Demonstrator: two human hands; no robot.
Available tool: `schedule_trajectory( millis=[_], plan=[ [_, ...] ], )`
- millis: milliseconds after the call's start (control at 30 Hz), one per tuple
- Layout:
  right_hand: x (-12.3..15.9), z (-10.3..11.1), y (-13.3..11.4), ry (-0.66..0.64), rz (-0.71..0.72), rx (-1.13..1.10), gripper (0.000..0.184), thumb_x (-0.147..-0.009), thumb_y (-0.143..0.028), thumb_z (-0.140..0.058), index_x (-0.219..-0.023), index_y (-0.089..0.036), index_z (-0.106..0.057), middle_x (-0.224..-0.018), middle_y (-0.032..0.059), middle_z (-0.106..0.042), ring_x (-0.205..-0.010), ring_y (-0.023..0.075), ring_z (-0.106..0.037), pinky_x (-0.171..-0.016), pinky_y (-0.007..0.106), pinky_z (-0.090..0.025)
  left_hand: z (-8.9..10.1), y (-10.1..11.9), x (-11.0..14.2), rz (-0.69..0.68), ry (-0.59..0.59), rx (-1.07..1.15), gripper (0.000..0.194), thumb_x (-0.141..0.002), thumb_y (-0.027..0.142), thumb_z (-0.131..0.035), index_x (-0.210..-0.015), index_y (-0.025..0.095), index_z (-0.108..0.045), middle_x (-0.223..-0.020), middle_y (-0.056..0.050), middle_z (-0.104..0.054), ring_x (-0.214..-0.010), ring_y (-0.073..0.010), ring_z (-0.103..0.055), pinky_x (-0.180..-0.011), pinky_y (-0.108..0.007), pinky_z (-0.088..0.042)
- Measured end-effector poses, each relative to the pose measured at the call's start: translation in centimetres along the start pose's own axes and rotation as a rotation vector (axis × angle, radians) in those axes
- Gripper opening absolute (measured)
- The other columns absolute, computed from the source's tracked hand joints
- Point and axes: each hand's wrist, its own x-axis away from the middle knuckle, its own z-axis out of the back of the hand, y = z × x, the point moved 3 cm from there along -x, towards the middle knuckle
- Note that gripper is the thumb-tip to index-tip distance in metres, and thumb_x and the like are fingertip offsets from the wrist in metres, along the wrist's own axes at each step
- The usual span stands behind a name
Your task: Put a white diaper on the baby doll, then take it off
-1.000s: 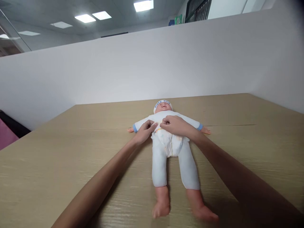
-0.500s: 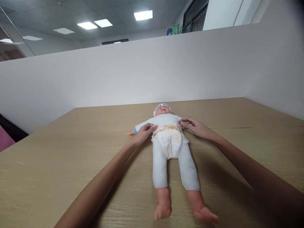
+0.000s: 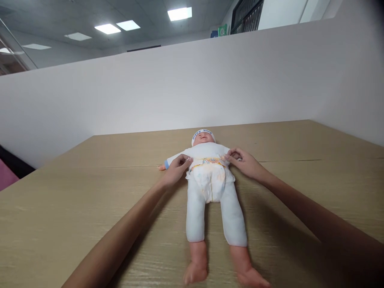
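Observation:
A baby doll (image 3: 207, 151) in white clothes and a white headband lies on its back, its bare feet toward me. Round its hips, over the clothes, sits a white diaper (image 3: 210, 180) with a coloured print along the waistband. At the waist's left side, my left hand (image 3: 177, 169) has its thumb and fingers pinched together at the diaper's edge. My right hand (image 3: 242, 162) pinches in the same way at the waist's right side, at the other edge. The doll's arm on the right is mostly hidden behind my right hand.
The doll lies on a wide wooden table (image 3: 90, 208) with a seam running across it. A white partition (image 3: 165, 92) rises along the back and the right side. Beyond it a green package (image 3: 222, 30) shows. Something pink (image 3: 7, 176) is at the far left.
My fingers have closed more tightly at both sides of the diaper's waist. The doll appears slightly further left and its feet lower in view, as the camera has shifted a little.

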Motion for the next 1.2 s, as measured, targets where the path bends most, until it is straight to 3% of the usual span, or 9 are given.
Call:
schedule_trajectory(
  millis=[133,200,300,400,467,600,833,1033,1200],
  plan=[
    [4.2,0.8,-4.7,0.301,0.037,0.115,0.036,-0.1,-0.057,-0.061,-0.106,-0.022,-0.07,-0.113,0.0084,-0.075,-0.095,0.0228,-0.067,-0.083,0.035,-0.051,0.4,3.0,3.1,-0.106,0.313,-0.353,0.03,-0.108,0.049,-0.052,-0.104,0.021,-0.062,-0.116,-0.01,-0.068,-0.113,-0.0287,-0.051,-0.1,-0.045,-0.039],
    [7.9,0.3,-8.2,0.187,0.161,0.11,0.028,-0.106,-0.049,-0.057,-0.107,-0.024,-0.069,-0.11,0.0052,-0.074,-0.094,0.0201,-0.069,-0.084,0.033,-0.052,-0.2,5.3,6.0,-0.288,0.313,-0.496,0.026,-0.112,0.045,-0.049,-0.109,0.023,-0.063,-0.119,-0.007,-0.069,-0.114,-0.0277,-0.051,-0.103,-0.046,-0.037],
    [13.9,-1.7,-12.2,-0.217,0.41,0.092,0.014,-0.109,-0.03,-0.054,-0.102,-0.025,-0.064,-0.099,-0.0001,-0.07,-0.088,0.0138,-0.066,-0.081,0.026,-0.052,-2.2,7.5,10.6,-0.531,-0.014,-0.531,0.019,-0.113,0.033,-0.048,-0.104,0.022,-0.061,-0.106,-0.004,-0.07,-0.101,-0.0223,-0.054,-0.095,-0.041,-0.038],
    [17.1,-3.5,-11.6,-0.551,0.395,0.193,0.01,-0.104,-0.023,-0.059,-0.109,-0.026,-0.067,-0.105,-0.0009,-0.071,-0.088,0.0143,-0.067,-0.078,0.026,-0.051,-3.7,6.9,13.5,-0.555,-0.362,-0.624,0.023,-0.112,0.031,-0.049,-0.097,0.022,-0.063,-0.096,-0.002,-0.07,-0.093,-0.0214,-0.054,-0.089,-0.04,-0.037],
    [16.5,-3.6,-9.5,-0.498,0.252,0.249,0.01,-0.104,-0.027,-0.058,-0.107,-0.026,-0.067,-0.097,-0.0005,-0.071,-0.082,0.0155,-0.066,-0.075,0.028,-0.049,-3.6,5.7,13.7,-0.453,-0.391,-0.649,0.026,-0.113,0.035,-0.048,-0.096,0.023,-0.064,-0.093,-0.002,-0.07,-0.093,-0.0226,-0.055,-0.09,-0.041,-0.036],
    [13.4,-2.9,-6.6,-0.336,0.008,0.323,0.021,-0.108,-0.043,-0.053,-0.11,-0.026,-0.066,-0.079,-0.0024,-0.067,-0.066,0.0155,-0.059,-0.065,0.029,-0.043,-2.8,3.5,12.2,-0.181,-0.232,-0.513,0.028,-0.111,0.049,-0.053,-0.103,0.024,-0.063,-0.097,-0.003,-0.071,-0.095,-0.0241,-0.059,-0.091,-0.041,-0.038],
    [14.5,-5.0,-7.2,-0.201,0.141,0.589,0.021,-0.104,-0.037,-0.058,-0.088,-0.024,-0.055,-0.079,-0.0001,-0.067,-0.068,0.0198,-0.062,-0.064,0.032,-0.034,-5.0,3.5,10.9,-0.117,-0.109,-0.658,0.041,-0.101,0.058,-0.067,-0.084,0.023,-0.052,-0.075,0.0,-0.06,-0.076,-0.0223,-0.053,-0.086,-0.042,-0.036],
    [15.3,-5.8,-7.0,-0.104,0.204,0.635,0.016,-0.108,-0.037,-0.053,-0.111,-0.025,-0.063,-0.116,0.005,-0.07,-0.086,0.0229,-0.071,-0.064,0.033,-0.042,-4.9,3.5,11.2,-0.135,-0.07,-0.648,0.038,-0.105,0.05,-0.063,-0.081,0.022,-0.054,-0.075,-0.001,-0.06,-0.077,-0.022,-0.053,-0.084,-0.04,-0.036],
    [15.8,-5.4,-8.0,-0.086,0.232,0.534,0.019,-0.107,-0.036,-0.054,-0.121,-0.025,-0.063,-0.143,0.0086,-0.064,-0.106,0.0252,-0.074,-0.077,0.036,-0.053,-4.6,3.3,11.7,-0.269,0.0,-0.475,0.021,-0.106,0.039,-0.063,-0.093,0.022,-0.063,-0.114,-0.008,-0.07,-0.108,-0.0268,-0.059,-0.095,-0.041,-0.041]
  ],
)
